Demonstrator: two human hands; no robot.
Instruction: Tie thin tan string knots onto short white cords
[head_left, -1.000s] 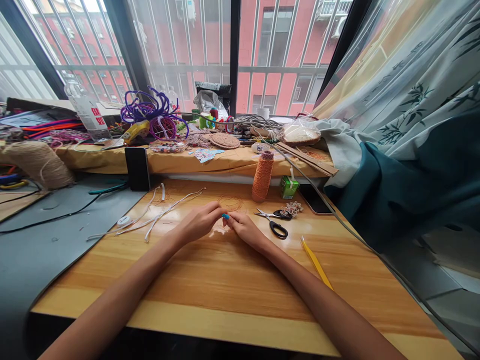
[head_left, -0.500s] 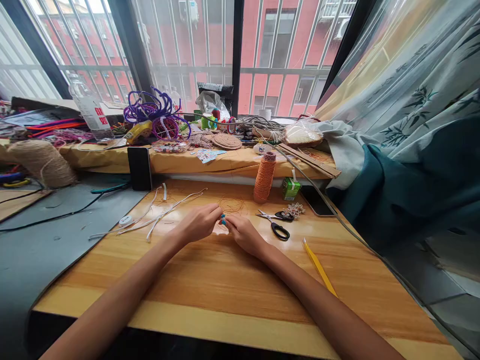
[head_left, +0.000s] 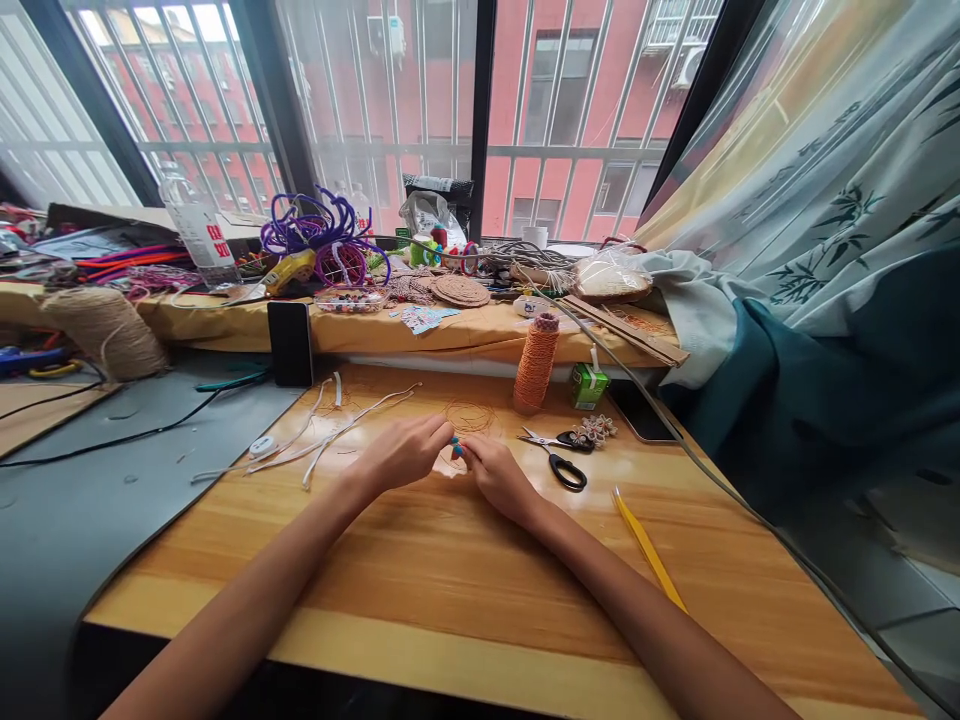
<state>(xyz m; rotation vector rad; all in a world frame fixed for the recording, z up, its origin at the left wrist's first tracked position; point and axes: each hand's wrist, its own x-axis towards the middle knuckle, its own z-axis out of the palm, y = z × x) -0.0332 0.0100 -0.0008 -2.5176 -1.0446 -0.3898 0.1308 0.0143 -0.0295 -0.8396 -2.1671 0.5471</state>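
My left hand [head_left: 409,452] and my right hand [head_left: 499,475] meet fingertip to fingertip just above the wooden table [head_left: 420,560]. Both are closed in a pinch. Small turquoise spots [head_left: 456,447] show at the fingertips; I cannot tell if they are nails or an object. Whatever the fingers hold is too small to make out. Behind them lies a loose coil of thin orange thread [head_left: 470,416]. An upright cone of orange cord [head_left: 537,365] stands beyond my right hand. Black-handled scissors [head_left: 562,470] lie with blades spread to its right, beside a small beaded flower piece [head_left: 596,430].
Yellow tweezers [head_left: 649,552] lie at the right. White cords [head_left: 352,415] and a white round tape measure [head_left: 262,446] lie left. A green drink carton [head_left: 588,386] and phone [head_left: 637,415] sit behind. A cable [head_left: 675,430] crosses the right side. The sill [head_left: 345,335] is cluttered.
The whole view has shifted slightly, so everything sits a little lower and farther right. Both hands stay pinched together in nearly the same place on the table.
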